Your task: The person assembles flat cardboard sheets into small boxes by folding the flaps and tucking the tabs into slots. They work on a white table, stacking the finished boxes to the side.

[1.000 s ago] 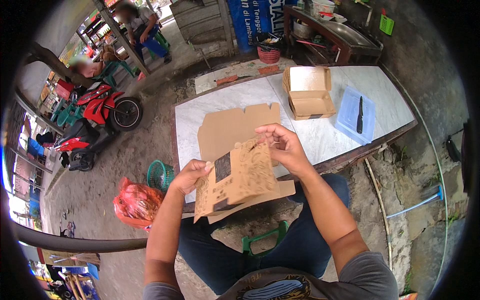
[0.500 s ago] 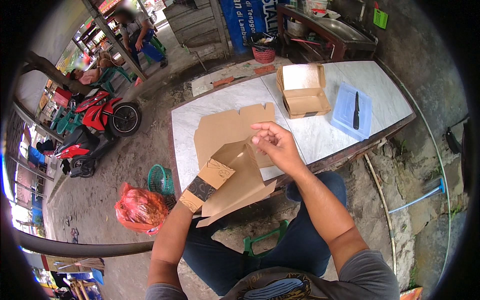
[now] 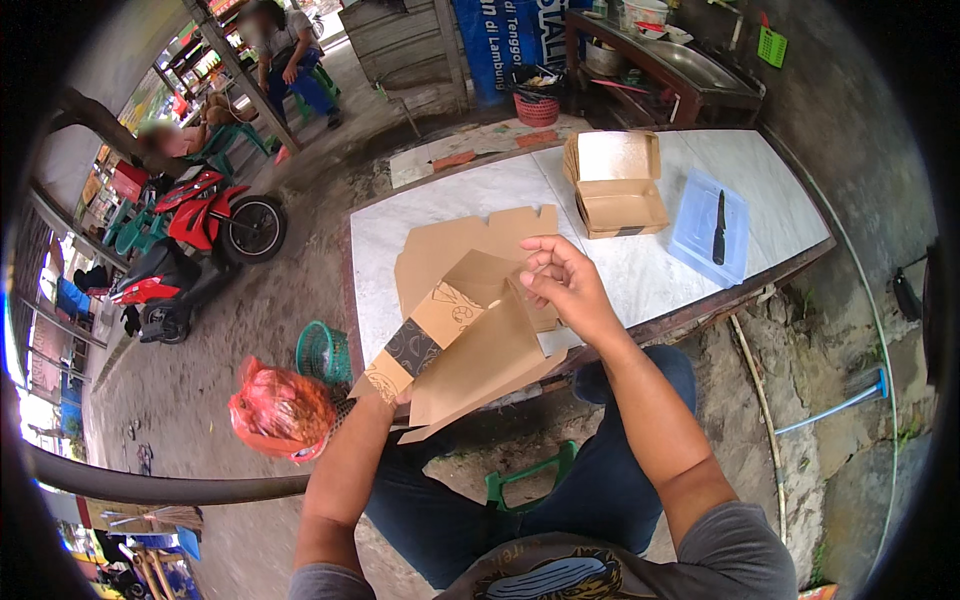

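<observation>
I see the right hand pinching the upper edge of a flat brown cardboard box blank with a dark patterned band, fingers curled narrow on a flap. The left hand is hidden beneath the blank, so I cannot tell its grip; only the forearm shows under it. The blank hangs tilted over the near edge of the white marble-topped table. More flat brown cardboard sheets lie near the table's near left corner. Toward the far edge stands an open folded brown cardboard box, and by the right edge a clear blue plastic lid carries a black knife.
</observation>
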